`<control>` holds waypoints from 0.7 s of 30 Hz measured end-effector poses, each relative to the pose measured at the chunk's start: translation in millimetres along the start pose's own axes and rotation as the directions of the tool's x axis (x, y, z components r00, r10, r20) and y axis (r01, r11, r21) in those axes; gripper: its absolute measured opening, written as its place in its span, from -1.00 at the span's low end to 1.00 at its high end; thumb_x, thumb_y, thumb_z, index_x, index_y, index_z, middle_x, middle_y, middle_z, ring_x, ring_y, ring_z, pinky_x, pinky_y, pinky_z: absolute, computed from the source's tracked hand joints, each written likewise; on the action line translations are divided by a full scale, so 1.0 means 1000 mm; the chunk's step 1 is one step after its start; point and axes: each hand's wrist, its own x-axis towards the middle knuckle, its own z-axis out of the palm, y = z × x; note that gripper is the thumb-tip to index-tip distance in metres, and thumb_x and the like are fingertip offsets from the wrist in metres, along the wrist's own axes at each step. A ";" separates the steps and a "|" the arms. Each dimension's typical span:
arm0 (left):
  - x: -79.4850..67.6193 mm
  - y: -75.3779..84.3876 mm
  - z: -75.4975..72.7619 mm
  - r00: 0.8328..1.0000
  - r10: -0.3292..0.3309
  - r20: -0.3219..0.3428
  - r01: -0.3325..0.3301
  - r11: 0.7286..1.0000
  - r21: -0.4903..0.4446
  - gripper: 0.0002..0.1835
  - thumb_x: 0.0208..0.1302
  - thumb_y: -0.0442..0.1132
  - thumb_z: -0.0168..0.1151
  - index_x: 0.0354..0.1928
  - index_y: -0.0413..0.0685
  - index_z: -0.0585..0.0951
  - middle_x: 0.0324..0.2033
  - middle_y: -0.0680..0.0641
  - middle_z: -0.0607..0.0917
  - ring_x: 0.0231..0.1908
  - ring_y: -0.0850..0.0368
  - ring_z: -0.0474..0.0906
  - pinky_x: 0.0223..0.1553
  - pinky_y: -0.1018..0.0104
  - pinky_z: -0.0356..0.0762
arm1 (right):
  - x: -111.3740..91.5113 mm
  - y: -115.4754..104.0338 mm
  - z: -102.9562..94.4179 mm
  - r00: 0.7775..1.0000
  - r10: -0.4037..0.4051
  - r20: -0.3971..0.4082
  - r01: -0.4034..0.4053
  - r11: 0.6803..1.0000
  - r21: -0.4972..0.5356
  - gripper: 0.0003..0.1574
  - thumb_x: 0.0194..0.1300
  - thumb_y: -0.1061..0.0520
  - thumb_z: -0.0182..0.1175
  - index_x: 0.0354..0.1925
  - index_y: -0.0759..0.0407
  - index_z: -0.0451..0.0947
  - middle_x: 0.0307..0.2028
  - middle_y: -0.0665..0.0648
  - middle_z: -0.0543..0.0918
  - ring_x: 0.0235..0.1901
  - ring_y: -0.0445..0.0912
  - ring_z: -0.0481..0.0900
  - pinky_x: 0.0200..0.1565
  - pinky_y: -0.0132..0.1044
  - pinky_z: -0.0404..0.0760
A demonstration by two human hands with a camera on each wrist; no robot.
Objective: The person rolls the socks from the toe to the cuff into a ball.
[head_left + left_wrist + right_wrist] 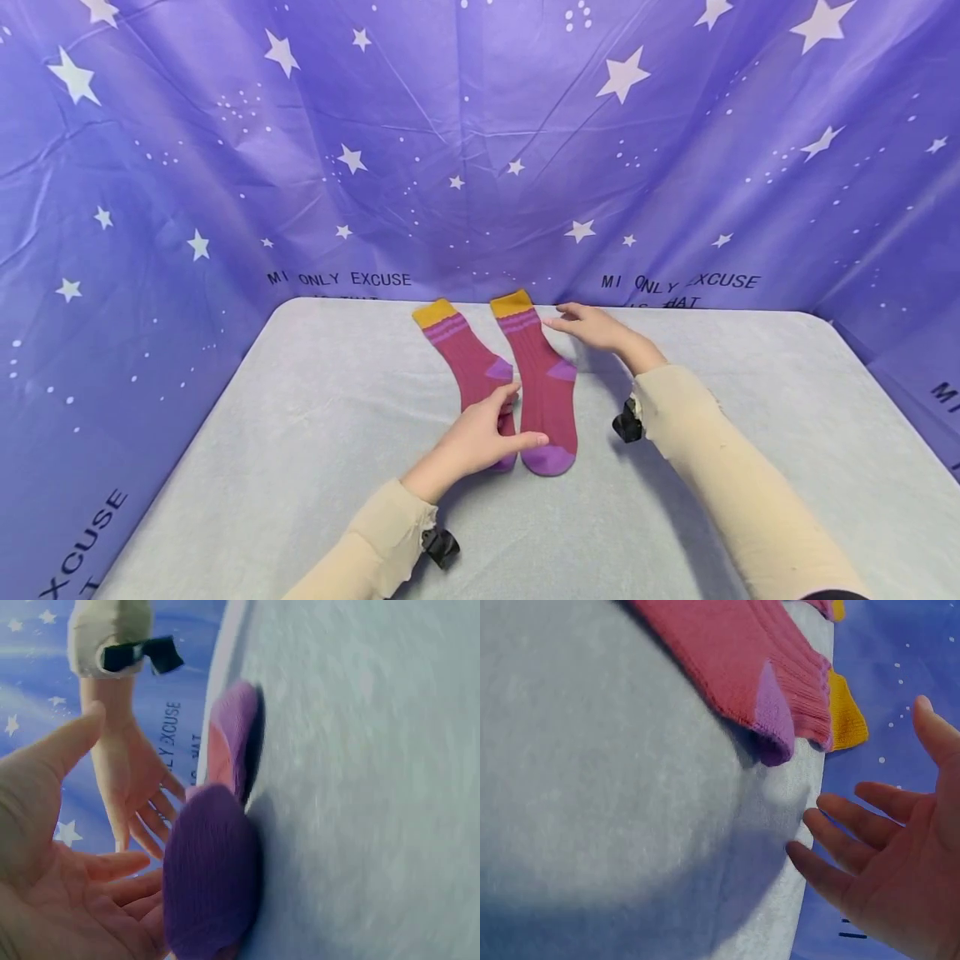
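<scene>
Two crimson socks with yellow cuffs and purple heels and toes lie side by side on the table, cuffs toward the back edge. Over the lower part of the left sock (468,358) is my left hand (476,433), its thumb reaching toward the toe of the right sock (547,417). Whether it touches either sock I cannot tell. Beside the right sock's cuff, my right hand (596,327) is held with its fingers spread. In the right wrist view, a gap shows between the right hand (889,862) and the sock's purple heel (775,720).
A pale grey cloth covers the table (300,417). Behind it and at both sides hangs a purple curtain (465,208) with white stars and printed words. Each wrist wears a black strap mount (628,421) over a beige sleeve (720,450).
</scene>
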 end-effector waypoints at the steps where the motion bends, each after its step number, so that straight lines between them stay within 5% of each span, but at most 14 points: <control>1: 0.000 -0.001 0.001 1.000 -0.004 0.005 0.004 0.998 -0.058 -0.03 0.14 0.21 0.39 0.48 -0.11 0.25 0.33 -0.18 0.51 0.28 -0.04 0.52 0.29 0.04 0.51 | 0.000 0.000 0.000 1.000 0.010 0.011 -0.010 0.999 0.052 -0.14 0.53 -0.17 -0.08 0.44 0.46 0.14 0.28 0.51 0.43 0.27 0.31 0.44 0.33 0.14 0.43; 6: -0.001 -0.002 0.003 0.998 -0.040 0.051 0.052 0.964 -0.260 -0.09 0.20 0.07 0.38 0.45 -0.27 0.26 0.32 -0.27 0.50 0.26 -0.12 0.53 0.24 0.05 0.55 | 0.002 0.001 0.001 0.992 0.060 0.112 -0.093 0.945 0.314 -0.20 0.57 -0.08 -0.13 0.39 0.56 0.11 0.13 0.53 0.46 0.04 0.15 0.55 0.16 -0.03 0.63; 11: -0.002 -0.003 0.002 0.992 -0.069 0.103 0.096 0.955 -0.282 -0.14 0.20 -0.03 0.38 0.40 -0.37 0.27 0.24 -0.29 0.57 0.19 -0.13 0.58 0.18 0.06 0.59 | 0.005 -0.001 0.003 0.978 0.104 0.181 -0.180 0.858 0.480 -0.13 0.58 -0.08 -0.16 0.47 0.55 -0.09 0.36 0.60 0.26 0.31 0.35 0.40 0.29 0.04 0.51; 15: -0.001 -0.004 0.004 0.987 -0.105 0.125 0.134 0.957 -0.257 -0.22 0.17 -0.12 0.39 0.33 -0.42 0.34 0.05 -0.23 0.69 0.05 -0.02 0.65 0.07 0.18 0.64 | 0.010 -0.002 0.009 0.972 0.131 0.195 -0.220 0.793 0.568 -0.14 0.59 -0.07 -0.16 0.49 0.51 -0.12 0.37 0.56 0.27 0.33 0.33 0.39 0.33 0.05 0.46; 18: -0.001 -0.005 0.005 0.986 -0.111 0.124 0.140 0.956 -0.258 -0.34 0.16 -0.19 0.40 0.22 -0.44 0.44 -0.08 -0.20 0.73 -0.08 0.13 0.66 -0.07 0.35 0.64 | 0.015 -0.004 0.011 0.971 0.159 0.177 -0.232 0.791 0.566 -0.19 0.58 -0.05 -0.13 0.47 0.51 -0.02 0.23 0.43 0.50 0.14 0.10 0.59 0.27 -0.08 0.56; 21: -0.001 -0.008 0.007 0.987 -0.104 0.119 0.135 0.949 -0.285 -0.48 0.16 -0.25 0.39 0.10 -0.43 0.52 -0.16 -0.20 0.76 -0.20 0.25 0.63 -0.19 0.49 0.59 | 0.020 -0.008 0.013 0.968 0.199 0.154 -0.251 0.791 0.557 -0.26 0.57 -0.01 -0.09 0.42 0.52 0.11 -0.16 0.14 0.71 -0.20 -0.20 0.63 0.03 -0.30 0.64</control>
